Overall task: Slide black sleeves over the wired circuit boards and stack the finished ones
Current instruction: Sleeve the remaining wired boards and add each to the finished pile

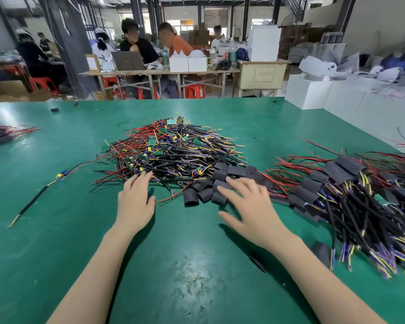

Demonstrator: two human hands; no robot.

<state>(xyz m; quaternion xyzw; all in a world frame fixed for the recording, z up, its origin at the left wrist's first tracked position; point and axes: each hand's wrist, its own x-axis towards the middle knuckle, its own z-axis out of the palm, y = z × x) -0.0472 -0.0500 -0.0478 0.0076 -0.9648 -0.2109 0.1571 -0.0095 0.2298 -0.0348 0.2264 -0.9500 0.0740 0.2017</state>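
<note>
Here both hands [192,202] reach toward loose black sleeves [208,188].

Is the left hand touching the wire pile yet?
Touching. In the head view, the left hand's fingertips lie on wires at the near edge of the pile.

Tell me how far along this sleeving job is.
Done: a large stack of black-sleeved wired boards lies on the right of the green table. In hand: nothing yet; the left hand reaches the edge of the tangled heap of bare green circuit boards with red and black wires, and the right hand spreads over the loose black sleeves. Left: that whole heap, likely the larger share.
</note>
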